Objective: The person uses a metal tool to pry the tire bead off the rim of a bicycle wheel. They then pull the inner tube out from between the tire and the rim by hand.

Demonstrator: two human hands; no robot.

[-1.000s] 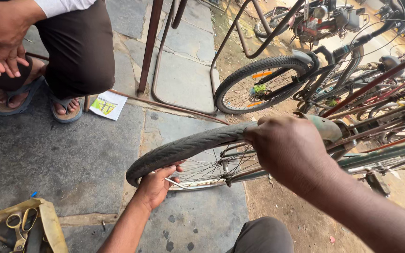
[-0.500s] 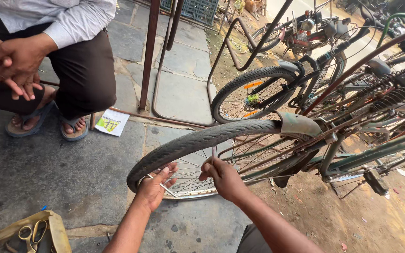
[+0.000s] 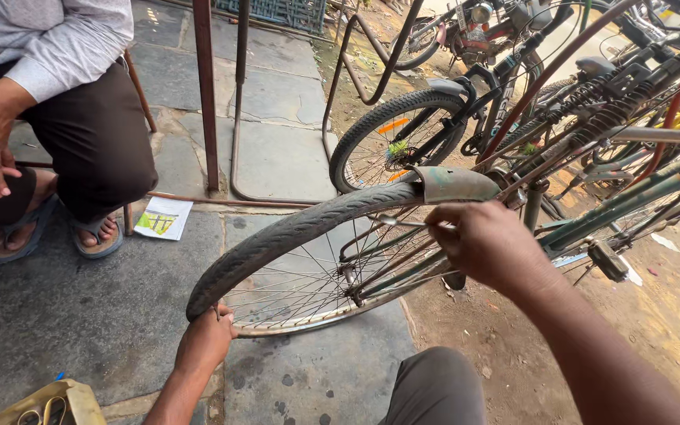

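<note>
A bicycle wheel with a worn grey tyre and thin spokes stands in front of me, under a rusty mudguard. My left hand grips the tyre and rim at the wheel's lower left. My right hand is up by the mudguard, pinching a thin metal rod that points left across the spokes. My knee in grey trousers shows at the bottom.
A seated person in dark trousers and sandals sits at the left, hands clasped. Several parked bicycles crowd the right. A brown metal stand rises behind the wheel. A paper leaflet lies on the paving. A yellow box with scissors sits at bottom left.
My right hand rose from the lower spokes to the mudguard and now holds the thin rod. My left hand shifted lower left along the rim. The view tilted up slightly.
</note>
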